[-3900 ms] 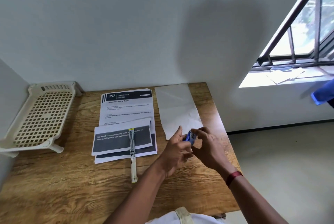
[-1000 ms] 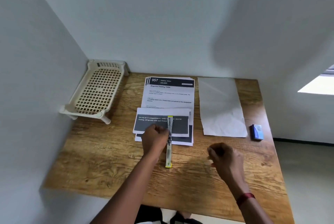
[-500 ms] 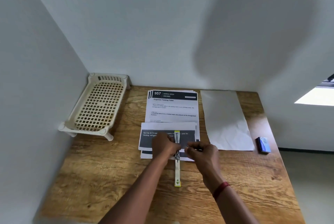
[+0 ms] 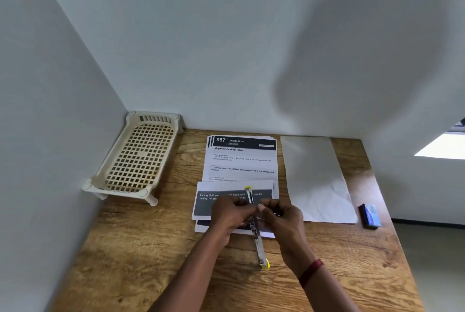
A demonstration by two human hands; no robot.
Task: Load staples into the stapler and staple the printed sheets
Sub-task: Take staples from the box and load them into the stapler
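Note:
A slim metal stapler with yellow ends [image 4: 259, 246] lies unfolded flat, its far half on the printed sheets [image 4: 241, 160] and its near end on the wooden table [image 4: 151, 248]. My left hand [image 4: 234, 216] grips the stapler's middle from the left. My right hand [image 4: 284, 223] is pinched on a small strip of staples right at the stapler's channel; my fingers hide most of the strip. A folded printed sheet with a dark band [image 4: 208, 201] lies under both hands.
A blue staple box [image 4: 370, 216] sits near the table's right edge. A blank white sheet [image 4: 314, 178] lies right of the printed stack. A cream lattice tray [image 4: 141, 158] stands at the back left against the walls.
The staple box was set down at the right. My right hand moved left from above the bare table to the stapler, and my left hand closed on the stapler's middle.

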